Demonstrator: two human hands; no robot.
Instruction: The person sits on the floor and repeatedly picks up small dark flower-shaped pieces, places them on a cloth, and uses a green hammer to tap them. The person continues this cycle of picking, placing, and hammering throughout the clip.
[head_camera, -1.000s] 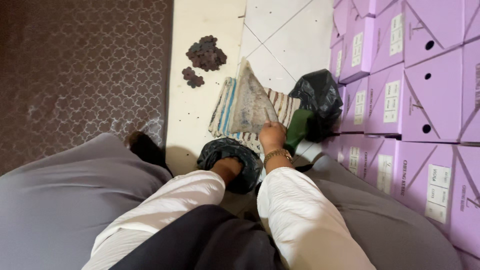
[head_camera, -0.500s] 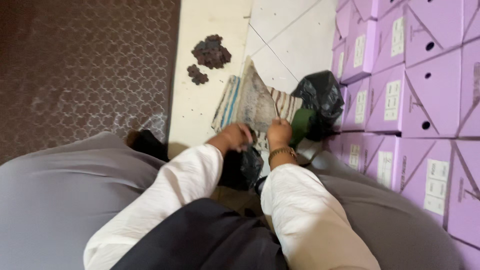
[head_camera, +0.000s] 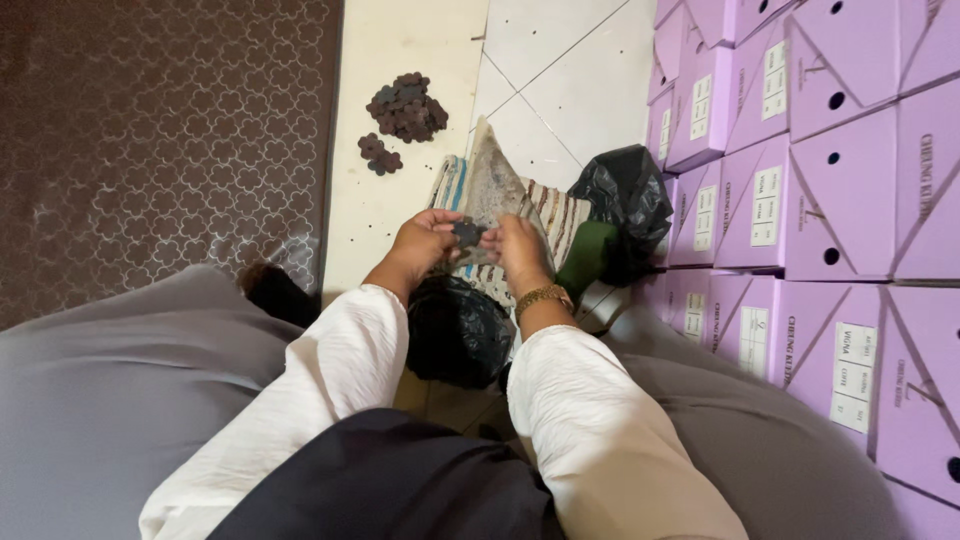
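Note:
My left hand and my right hand meet in front of me and together hold a small dark flower-shaped piece between their fingertips. Just below them a black plastic bag sits on the floor between my knees. Behind my hands lies a striped woven cloth with a raised grey fold. My right wrist wears a gold bracelet. Both arms are in white sleeves.
A large pile and a small pile of the same dark flower pieces lie on the pale floor strip. A patterned brown rug covers the left. Stacked purple boxes line the right. A second black bag with a green item lies beside them.
My left hand came up out of the black bag and joined my right hand over the cloth. A dark flower piece is now held between both hands.

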